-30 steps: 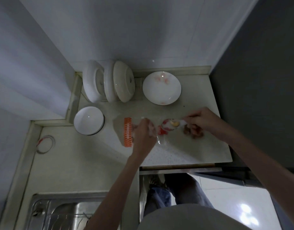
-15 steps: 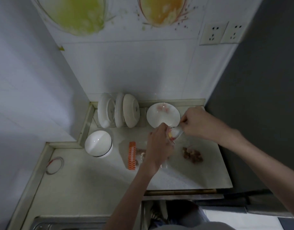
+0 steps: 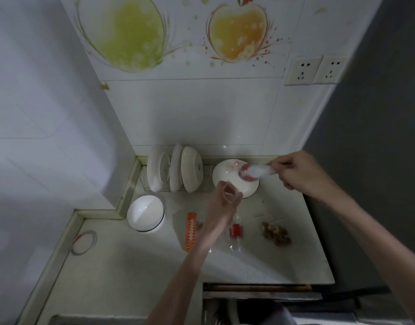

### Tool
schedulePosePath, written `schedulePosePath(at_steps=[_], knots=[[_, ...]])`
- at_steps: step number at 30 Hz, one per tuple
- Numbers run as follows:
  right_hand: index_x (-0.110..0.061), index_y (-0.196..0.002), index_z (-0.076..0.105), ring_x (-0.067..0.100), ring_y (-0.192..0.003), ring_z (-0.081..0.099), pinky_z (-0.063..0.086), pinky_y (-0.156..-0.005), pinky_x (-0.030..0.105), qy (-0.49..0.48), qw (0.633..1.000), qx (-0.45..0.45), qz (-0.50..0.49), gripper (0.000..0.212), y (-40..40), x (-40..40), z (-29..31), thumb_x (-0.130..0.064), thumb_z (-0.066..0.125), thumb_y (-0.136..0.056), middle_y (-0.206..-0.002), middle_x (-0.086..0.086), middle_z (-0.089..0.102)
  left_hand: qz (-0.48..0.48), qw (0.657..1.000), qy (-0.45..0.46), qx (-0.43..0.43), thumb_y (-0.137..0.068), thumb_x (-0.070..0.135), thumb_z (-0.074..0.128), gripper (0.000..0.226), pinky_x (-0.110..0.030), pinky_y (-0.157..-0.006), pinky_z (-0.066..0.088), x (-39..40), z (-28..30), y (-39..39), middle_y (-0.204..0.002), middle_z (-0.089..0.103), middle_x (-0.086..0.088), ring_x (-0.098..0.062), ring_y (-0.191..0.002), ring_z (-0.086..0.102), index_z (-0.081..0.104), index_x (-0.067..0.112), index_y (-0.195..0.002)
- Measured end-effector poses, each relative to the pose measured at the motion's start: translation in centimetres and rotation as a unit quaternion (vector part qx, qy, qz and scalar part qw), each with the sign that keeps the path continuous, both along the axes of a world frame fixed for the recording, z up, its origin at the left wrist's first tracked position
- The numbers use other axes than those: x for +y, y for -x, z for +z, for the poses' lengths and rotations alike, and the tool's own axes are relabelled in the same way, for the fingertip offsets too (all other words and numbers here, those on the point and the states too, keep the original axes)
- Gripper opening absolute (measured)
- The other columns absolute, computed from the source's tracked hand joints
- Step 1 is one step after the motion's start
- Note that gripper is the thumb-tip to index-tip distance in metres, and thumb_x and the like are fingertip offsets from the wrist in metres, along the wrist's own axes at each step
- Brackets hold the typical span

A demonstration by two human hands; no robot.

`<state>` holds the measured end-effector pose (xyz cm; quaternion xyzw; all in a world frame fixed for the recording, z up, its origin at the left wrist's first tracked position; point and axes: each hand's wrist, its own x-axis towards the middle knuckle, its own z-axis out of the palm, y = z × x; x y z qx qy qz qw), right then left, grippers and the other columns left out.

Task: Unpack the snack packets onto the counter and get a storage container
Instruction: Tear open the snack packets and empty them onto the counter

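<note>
Mid-unpacking, our right hand (image 3: 293, 171) pinches a snack packet (image 3: 255, 171) over the plate (image 3: 227, 177), left hand (image 3: 226, 195) loosely curled; next we lower it onto the counter (image 3: 260, 266).

Bare counter (image 3: 122, 273) runs across the lower left of the frame, open to a reaching hand. Toward the centre, an orange-striped packet (image 3: 191, 231), a clear wrapper (image 3: 236, 233) and a brown snack heap (image 3: 276, 234) crowd the surface. Behind them, a white bowl (image 3: 145, 213), upright plates (image 3: 176, 168) and a shallow dish (image 3: 225, 175) block the back wall.
</note>
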<state>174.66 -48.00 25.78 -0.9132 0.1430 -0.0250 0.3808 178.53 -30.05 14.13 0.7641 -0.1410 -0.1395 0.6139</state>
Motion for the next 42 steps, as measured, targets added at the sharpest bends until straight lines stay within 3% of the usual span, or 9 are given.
schedulePosePath(at_steps=[5, 12, 16, 19, 24, 29, 32, 37, 42], knots=[[0.002, -0.096, 0.063, 0.014, -0.051, 0.043, 0.038, -0.061, 0.028, -0.325, 0.94, 0.057, -0.083, 0.023, 1.8, -1.4, -4.1, -0.006, 0.042, -0.098, -0.052, 0.001, 0.047, -0.088, 0.953, 0.222, 0.184, -0.095, 0.023, 0.057, 0.009, -0.024, -0.063, 0.046, 1.2, 1.1, -0.9, -0.08, 0.062, 0.001, -0.013, -0.071, 0.055, 0.059, 0.015, -0.091], [-0.004, -0.101, 0.063, 0.009, -0.045, 0.043, 0.044, -0.046, 0.018, -0.569, 0.81, 0.069, -0.125, 0.027, 3.5, -0.9, -7.8, -0.012, 0.036, -0.101, -0.049, -0.003, 0.042, -0.097, 0.934, 0.214, 0.268, -0.094, 0.031, 0.06, 0.02, -0.028, -0.063, 0.049, 0.5, -1.2, -0.9, -0.09, 0.069, -0.002, -0.017, -0.078, 0.064, 0.06, 0.019, -0.11], [-0.005, -0.092, 0.055, 0.008, -0.042, 0.043, 0.037, -0.053, 0.023, -0.574, 0.804, 0.078, -0.136, 0.02, 4.2, -0.5, -9.6, -0.001, 0.037, -0.098, -0.053, 0.0, 0.043, -0.077, 0.924, 0.185, 0.327, -0.096, 0.026, 0.059, 0.029, -0.022, -0.049, 0.045, -0.1, -3.1, 1.0, -0.095, 0.07, -0.006, -0.014, -0.072, 0.061, 0.061, 0.01, -0.119], [-0.005, -0.081, 0.044, 0.015, -0.048, 0.036, 0.025, -0.053, 0.027, -0.495, 0.855, 0.1, -0.123, 0.029, 4.9, 0.3, -11.3, 0.016, 0.028, -0.093, -0.058, 0.006, 0.042, -0.088, 0.944, 0.061, 0.312, -0.095, 0.031, 0.061, 0.025, -0.022, -0.039, 0.036, -0.3, -5.3, 3.5, -0.094, 0.069, -0.005, -0.012, -0.059, 0.053, 0.072, 0.016, -0.111], [-0.002, -0.103, 0.048, 0.014, -0.055, 0.033, 0.026, -0.044, 0.021, -0.321, 0.92, 0.194, -0.113, 0.028, 6.6, 0.5, -16.7, 0.017, 0.032, -0.088, -0.077, 0.011, 0.042, -0.073, 0.947, 0.021, 0.311, -0.091, 0.02, 0.066, 0.013, -0.028, -0.069, 0.046, -0.1, -8.7, 6.6, -0.095, 0.067, -0.008, -0.02, -0.082, 0.059, 0.066, 0.01, -0.1], [-0.007, -0.107, 0.057, 0.013, -0.055, 0.042, 0.036, -0.046, 0.024, -0.324, 0.909, 0.24, -0.102, 0.019, 8.8, 0.5, -21.4, -0.007, 0.062, -0.088, -0.078, 0.004, 0.053, -0.013, 0.94, 0.005, 0.341, -0.081, 0.004, 0.075, 0.013, -0.027, -0.059, 0.054, 0.0, -11.1, 6.6, -0.08, 0.074, -0.005, -0.014, -0.064, 0.07, 0.074, 0.016, -0.087], [-0.012, -0.09, 0.065, 0.011, -0.053, 0.044, 0.039, -0.047, 0.024, -0.325, 0.906, 0.233, -0.135, 0.009, 9.4, 1.0, -23.1, -0.011, 0.07, -0.083, -0.069, 0.003, 0.055, -0.029, 0.945, 0.001, 0.327, -0.077, 0.018, 0.081, 0.009, -0.022, -0.056, 0.057, -0.7, -11.8, 6.6, -0.079, 0.077, -0.001, -0.013, -0.067, 0.073, 0.078, 0.025, -0.081], [-0.009, -0.069, 0.059, 0.005, -0.033, 0.039, 0.034, -0.036, 0.02, -0.336, 0.892, 0.226, -0.2, 0.017, 9.8, 1.6, -24.7, -0.01, 0.071, -0.081, -0.044, -0.003, 0.046, -0.009, 0.95, -0.048, 0.309, -0.077, 0.014, 0.08, 0.012, -0.029, -0.08, 0.059, -2.9, -13.9, 6.8, -0.086, 0.076, 0.002, -0.014, -0.088, 0.072, 0.075, 0.025, -0.08], [-0.009, -0.079, 0.063, 0.004, -0.036, 0.032, 0.026, -0.034, 0.016, -0.529, 0.803, 0.182, -0.205, 0.008, 11.4, 1.3, -25.5, -0.005, 0.066, -0.085, -0.046, -0.008, 0.043, 0.002, 0.951, -0.098, 0.292, -0.079, 0.008, 0.077, 0.015, -0.032, -0.084, 0.059, -4.4, -14.7, 6.9, -0.087, 0.076, 0.007, -0.012, -0.091, 0.07, 0.078, 0.022, -0.085]])
